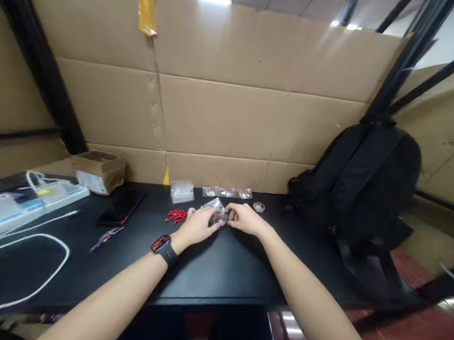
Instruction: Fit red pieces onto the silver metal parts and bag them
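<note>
My left hand (197, 227), with a dark watch on its wrist, is closed with thumb and fingers on the near left side of a small clear plastic bag (221, 218). From the other side my right hand (247, 220) pinches the same bag. Something dark and a spot of red show in it, too small to make out. Just behind the bag lies a shiny silvery sheet or pouch (214, 203), partly hidden by the fingers. Beside my left hand is a little heap of red cords or loops (176, 215).
Behind are a stack of clear bags (182, 192) and three packets in a row, one a filled clear packet (227, 192). A tape roll (259, 207) lies right, near a black backpack (366, 192). Left are a phone (121, 207), a carton (99, 171) and a white cable (64, 263).
</note>
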Tool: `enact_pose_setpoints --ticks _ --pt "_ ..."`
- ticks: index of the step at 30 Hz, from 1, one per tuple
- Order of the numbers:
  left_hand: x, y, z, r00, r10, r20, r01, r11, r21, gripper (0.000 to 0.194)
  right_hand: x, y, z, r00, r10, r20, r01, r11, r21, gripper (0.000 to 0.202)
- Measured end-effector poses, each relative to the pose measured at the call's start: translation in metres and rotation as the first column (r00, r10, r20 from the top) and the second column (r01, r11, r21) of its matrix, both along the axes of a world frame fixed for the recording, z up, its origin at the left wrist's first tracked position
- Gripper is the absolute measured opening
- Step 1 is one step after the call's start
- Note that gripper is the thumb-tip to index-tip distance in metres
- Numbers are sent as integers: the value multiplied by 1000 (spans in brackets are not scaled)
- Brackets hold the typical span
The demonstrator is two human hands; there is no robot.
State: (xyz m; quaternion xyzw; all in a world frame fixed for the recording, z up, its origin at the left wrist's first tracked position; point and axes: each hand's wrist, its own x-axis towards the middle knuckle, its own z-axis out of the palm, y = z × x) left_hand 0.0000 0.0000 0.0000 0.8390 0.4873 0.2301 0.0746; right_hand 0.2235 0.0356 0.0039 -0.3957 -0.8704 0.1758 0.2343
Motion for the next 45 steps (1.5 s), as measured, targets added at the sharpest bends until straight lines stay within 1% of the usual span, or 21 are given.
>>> enact_pose_setpoints --ticks 2,5,9,11,13,17,20,26,28,30,32,33,35,37,40,42,45 --pt "-3 0 1 1000 -23 -5 23 1000 -21 33 -2 0 1 999 -37 3 37 999 29 32" --pt "-4 0 1 999 -40 -8 40 999 -21 28 -4 -1 2 996 -88 28 85 993 86 29" --pt "-1 -1 -1 999 -49 6 49 998 34 34 -9 -2 3 980 -166 114 147 976 159 18" --pt "1 -1 -2 997 -71 6 71 996 53 34 -12 -2 3 961 -222 165 193 965 177 14" --pt "1 0 -3 995 -98 -5 98 994 50 30 -14 -2 3 943 -267 200 231 955 184 10" --pt "-1 2 -5 992 -127 -16 127 991 32 27 -15 -1 2 926 -313 211 274 942 196 8" --pt "-3 3 -5 992 -122 -19 123 992 35 25 -14 0 0 942 -300 151 278 949 152 8" --pt "-5 2 -7 993 -117 -22 118 991 66 23 -9 7 -3 981 -192 -36 190 980 -50 9" --pt "-5 1 -6 992 -122 -25 124 989 85 23 -7 9 -3 984 -170 -59 163 981 -105 11" --pt "-4 -1 -5 993 -120 -15 121 988 97 25 -4 8 -2 987 -153 -58 145 981 -127 11" --pt "-4 -2 -4 995 -102 11 100 990 97 31 0 5 0 988 -142 -55 137 987 -90 6" --pt "-4 -2 -3 996 -88 23 86 992 92 35 1 3 1 989 -137 -57 134 990 -51 9" --pt "-3 -3 -1 998 -58 36 55 995 78 38 3 -2 5 991 -116 -69 118 992 34 22" --pt "-3 -3 1 999 -34 32 32 998 63 34 1 -5 8 994 -70 -79 78 993 94 32" --pt "-4 -3 1 1000 7 27 -9 998 62 27 -6 -8 8 997 -25 -73 34 992 123 43" --pt "-4 -3 -1 999 41 18 -42 997 71 27 -12 -8 6 998 -47 -51 53 990 131 42" --pt "-4 -2 -6 998 56 -30 -55 997 49 32 -18 -9 3 995 -101 -6 101 986 130 32"
